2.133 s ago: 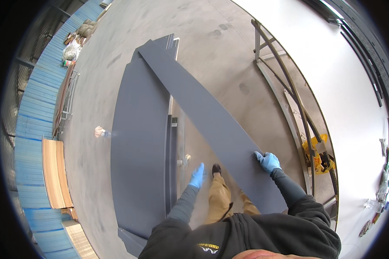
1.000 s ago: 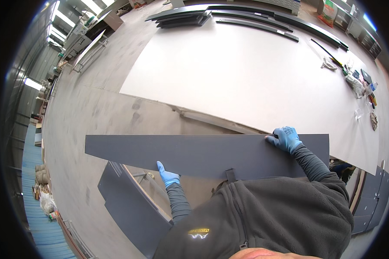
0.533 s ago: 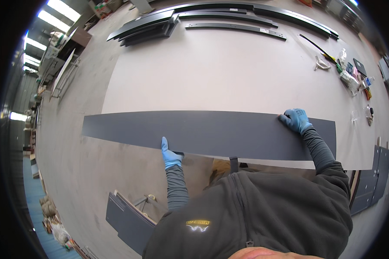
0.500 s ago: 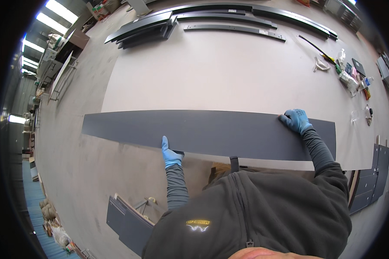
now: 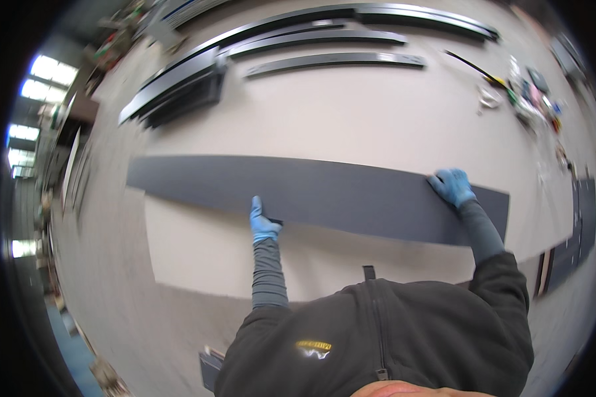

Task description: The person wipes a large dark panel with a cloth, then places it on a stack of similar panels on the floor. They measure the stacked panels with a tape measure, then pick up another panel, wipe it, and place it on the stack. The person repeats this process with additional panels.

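Observation:
A long dark grey panel [image 5: 324, 196] stretches across the middle of the head view, over a broad white surface [image 5: 205, 251]. My left hand [image 5: 263, 223], in a blue glove, grips the panel's near edge left of its middle, thumb on top and the other fingers hidden underneath. Toward the right end, my right hand [image 5: 453, 188], also in a blue glove, lies across the panel with its fingers bent over the far edge. Whether the panel touches the surface under it, I cannot tell.
Dark metal rails [image 5: 338, 63] and a stack of dark profiles [image 5: 182, 99] lie along the far side. At the far right are a black rod [image 5: 473, 68] and a clutter of small tools and plastic bags [image 5: 533, 109]. Dark panels [image 5: 569, 231] stand at the right.
The panel has moved away from me in both hands, and more white surface shows along its near side. The whole view has turned slightly and is blurred.

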Available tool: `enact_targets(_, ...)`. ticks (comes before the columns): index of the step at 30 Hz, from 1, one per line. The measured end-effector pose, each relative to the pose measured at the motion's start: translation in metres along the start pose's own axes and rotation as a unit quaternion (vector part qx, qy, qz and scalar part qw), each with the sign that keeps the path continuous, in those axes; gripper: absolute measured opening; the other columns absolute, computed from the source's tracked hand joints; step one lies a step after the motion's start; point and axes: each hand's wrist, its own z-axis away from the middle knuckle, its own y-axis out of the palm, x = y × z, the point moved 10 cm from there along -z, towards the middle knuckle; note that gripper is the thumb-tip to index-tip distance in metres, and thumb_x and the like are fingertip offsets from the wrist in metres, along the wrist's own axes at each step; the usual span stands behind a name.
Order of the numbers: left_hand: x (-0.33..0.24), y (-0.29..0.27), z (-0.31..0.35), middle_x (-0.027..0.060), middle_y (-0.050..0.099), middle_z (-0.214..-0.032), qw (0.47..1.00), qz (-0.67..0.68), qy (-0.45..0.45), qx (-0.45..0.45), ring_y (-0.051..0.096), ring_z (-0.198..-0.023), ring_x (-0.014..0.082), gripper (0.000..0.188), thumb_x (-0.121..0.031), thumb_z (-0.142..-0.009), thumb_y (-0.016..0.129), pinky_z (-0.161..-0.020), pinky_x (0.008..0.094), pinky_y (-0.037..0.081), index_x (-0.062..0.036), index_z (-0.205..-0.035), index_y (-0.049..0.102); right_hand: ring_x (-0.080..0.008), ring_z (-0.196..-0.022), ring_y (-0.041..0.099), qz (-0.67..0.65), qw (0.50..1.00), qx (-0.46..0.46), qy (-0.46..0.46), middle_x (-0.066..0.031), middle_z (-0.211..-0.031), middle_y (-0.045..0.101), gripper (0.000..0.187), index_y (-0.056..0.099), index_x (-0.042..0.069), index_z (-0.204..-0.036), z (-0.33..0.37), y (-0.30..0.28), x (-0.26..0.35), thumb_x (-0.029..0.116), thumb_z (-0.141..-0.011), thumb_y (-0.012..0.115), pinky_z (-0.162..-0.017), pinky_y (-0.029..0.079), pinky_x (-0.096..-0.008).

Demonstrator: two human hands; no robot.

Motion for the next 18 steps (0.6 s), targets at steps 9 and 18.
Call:
enact_targets(9,-0.018,0.033,-0.105,0.0087,0.062,-0.142,0.979,-0.169,-0.078,-0.081,0.056,-0.134,0.0313,0.067,-0.054,-0.089,0.082,-0.117,0.0543,0.045,-0.0159,-0.140,0.060,-0.0421,-0.087,0.072,0.026,0.999,-0.022,-0.025,-0.0232,-0.085,0.074,0.056,0.076,0.006,-0.081,-0.165,0.003,-0.023,0.053,-0.102,0.054,-0.083,0.054,-0.0519)
enact_targets(18,-0.015,0.083,-0.186,0.0187,0.063,-0.136,0.934,-0.321,-0.136,-0.072,0.065,-0.125,0.0383,0.085,-0.065,-0.089,0.076,-0.101,0.0526,0.060,-0.0045,-0.144,0.052,-0.0346,-0.112,0.073,0.038,0.998,0.018,0.056,-0.0203,-0.112,0.078,0.057,0.078,0.003,-0.112,-0.295,0.004,-0.056,0.050,-0.105,0.047,-0.101,0.053,-0.0453)
